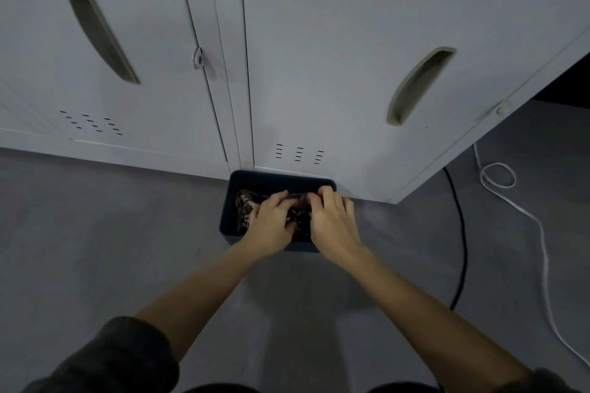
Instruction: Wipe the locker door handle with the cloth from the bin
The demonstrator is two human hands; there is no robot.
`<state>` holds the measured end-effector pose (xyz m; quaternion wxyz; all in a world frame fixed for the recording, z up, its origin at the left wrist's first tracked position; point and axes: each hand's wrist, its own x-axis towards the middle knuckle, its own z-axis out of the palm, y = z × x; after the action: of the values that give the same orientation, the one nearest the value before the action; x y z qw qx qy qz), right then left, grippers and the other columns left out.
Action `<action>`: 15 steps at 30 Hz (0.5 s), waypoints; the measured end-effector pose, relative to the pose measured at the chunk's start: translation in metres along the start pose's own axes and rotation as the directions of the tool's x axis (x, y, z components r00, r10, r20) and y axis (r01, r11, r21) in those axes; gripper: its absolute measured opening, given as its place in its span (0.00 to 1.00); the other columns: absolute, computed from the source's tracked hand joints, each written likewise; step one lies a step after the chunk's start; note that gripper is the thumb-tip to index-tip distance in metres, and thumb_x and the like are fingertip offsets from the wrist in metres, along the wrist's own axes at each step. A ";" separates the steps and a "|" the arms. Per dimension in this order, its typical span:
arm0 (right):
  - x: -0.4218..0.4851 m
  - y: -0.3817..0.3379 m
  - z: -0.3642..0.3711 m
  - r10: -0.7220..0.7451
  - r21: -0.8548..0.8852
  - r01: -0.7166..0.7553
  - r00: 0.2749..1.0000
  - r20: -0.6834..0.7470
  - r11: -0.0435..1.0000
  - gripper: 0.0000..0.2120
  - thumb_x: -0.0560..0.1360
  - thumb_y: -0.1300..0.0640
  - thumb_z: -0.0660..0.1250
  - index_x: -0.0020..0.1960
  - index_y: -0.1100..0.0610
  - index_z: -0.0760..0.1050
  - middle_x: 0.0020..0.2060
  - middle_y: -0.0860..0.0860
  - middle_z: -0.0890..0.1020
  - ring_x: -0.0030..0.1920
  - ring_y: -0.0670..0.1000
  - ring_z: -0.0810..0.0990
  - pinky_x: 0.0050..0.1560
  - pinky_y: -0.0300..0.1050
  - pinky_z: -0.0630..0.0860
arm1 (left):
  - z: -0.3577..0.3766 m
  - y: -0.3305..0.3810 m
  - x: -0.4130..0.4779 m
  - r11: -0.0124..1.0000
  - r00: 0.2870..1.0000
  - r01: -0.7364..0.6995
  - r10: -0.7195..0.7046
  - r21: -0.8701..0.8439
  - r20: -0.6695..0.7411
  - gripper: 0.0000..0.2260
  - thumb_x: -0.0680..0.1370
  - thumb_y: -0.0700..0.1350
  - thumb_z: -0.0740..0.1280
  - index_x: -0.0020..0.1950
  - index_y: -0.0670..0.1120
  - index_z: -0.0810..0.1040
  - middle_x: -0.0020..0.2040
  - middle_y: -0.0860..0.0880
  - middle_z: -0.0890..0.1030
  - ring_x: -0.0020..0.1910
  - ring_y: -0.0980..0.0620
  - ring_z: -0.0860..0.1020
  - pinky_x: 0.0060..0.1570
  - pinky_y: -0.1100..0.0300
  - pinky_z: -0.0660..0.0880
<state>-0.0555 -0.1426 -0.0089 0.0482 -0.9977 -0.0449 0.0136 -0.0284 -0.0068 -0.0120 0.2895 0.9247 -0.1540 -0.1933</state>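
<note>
While both hands reached into the dark blue plastic bin (255, 180) (tight against the grey locker's base), left hand (271, 220) and right hand (332, 222) curled onto the dark patterned cloth (244, 204).

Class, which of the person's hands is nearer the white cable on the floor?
Right. The right hand is in the bin, on the side toward the white cable; the left hand lies farther away.
</note>
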 end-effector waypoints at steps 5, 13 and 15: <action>-0.015 0.005 0.012 -0.034 -0.041 0.045 0.971 0.235 0.998 0.24 0.82 0.48 0.45 0.73 0.59 0.58 0.74 0.54 0.58 0.74 0.54 0.52 0.71 0.60 0.37 | 0.010 -0.004 -0.008 0.943 0.942 0.044 -0.149 0.329 0.299 0.24 0.80 0.58 0.49 0.75 0.51 0.53 0.77 0.51 0.46 0.75 0.50 0.41 0.69 0.39 0.36; -0.043 0.001 0.031 -0.014 0.052 0.000 0.963 0.271 0.999 0.29 0.77 0.46 0.41 0.68 0.57 0.69 0.66 0.59 0.72 0.69 0.58 0.66 0.69 0.63 0.45 | 0.015 -0.017 -0.020 0.939 0.946 0.115 -0.204 0.325 0.252 0.24 0.81 0.57 0.45 0.76 0.53 0.44 0.76 0.53 0.38 0.74 0.51 0.34 0.70 0.42 0.35; -0.040 0.002 0.028 -0.008 0.061 -0.011 0.953 0.302 0.998 0.36 0.78 0.41 0.32 0.70 0.58 0.66 0.68 0.60 0.70 0.70 0.59 0.63 0.66 0.64 0.42 | 0.013 -0.017 -0.018 0.942 0.946 0.108 -0.196 0.318 0.259 0.24 0.81 0.57 0.45 0.76 0.54 0.44 0.77 0.54 0.38 0.74 0.51 0.35 0.70 0.43 0.35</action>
<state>-0.0961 -0.1453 -0.0359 0.0715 -0.9820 -0.0506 0.1673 -0.0468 0.0073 -0.0268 0.1047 0.9292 -0.1492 -0.3215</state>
